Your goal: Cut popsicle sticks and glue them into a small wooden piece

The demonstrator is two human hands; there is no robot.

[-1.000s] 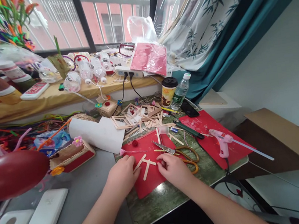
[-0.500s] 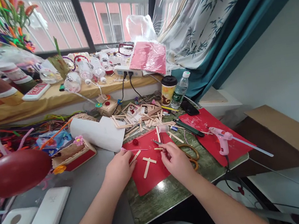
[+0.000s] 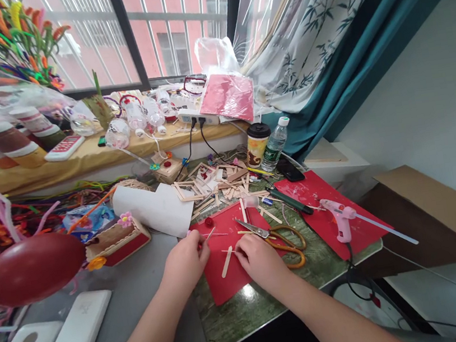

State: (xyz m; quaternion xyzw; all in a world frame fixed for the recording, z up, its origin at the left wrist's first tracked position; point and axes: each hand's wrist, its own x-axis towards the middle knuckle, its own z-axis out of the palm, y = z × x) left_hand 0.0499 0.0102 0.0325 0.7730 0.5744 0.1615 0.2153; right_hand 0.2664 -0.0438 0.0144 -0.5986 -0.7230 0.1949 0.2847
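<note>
Over the left part of a red sheet (image 3: 223, 290), my left hand (image 3: 188, 256) pinches a thin wooden stick (image 3: 209, 233). My right hand (image 3: 257, 254) has its fingertips closed on a short wooden piece (image 3: 229, 251), seen nearly edge-on. Between the hands a longer wooden stick (image 3: 227, 263) lies on the sheet. Scissors with orange-brown handles (image 3: 292, 247) rest open just beyond my right hand, their blades across the sheet. A small red pompom (image 3: 208, 222) sits near the sheet's far edge.
Loose sticks (image 3: 233, 181) are heaped behind the sheet. A cup (image 3: 257, 147) and a bottle (image 3: 276, 144) stand behind right. On a second red sheet (image 3: 299, 195) lies a pink glue gun (image 3: 340, 217). A decorated box (image 3: 119, 243) and a red balloon (image 3: 33, 269) are left.
My right hand has moved off the scissor area to the short piece that lay across the longer stick, and now lifts it. My left hand's stick is tilted more upright. The view has shifted slightly.
</note>
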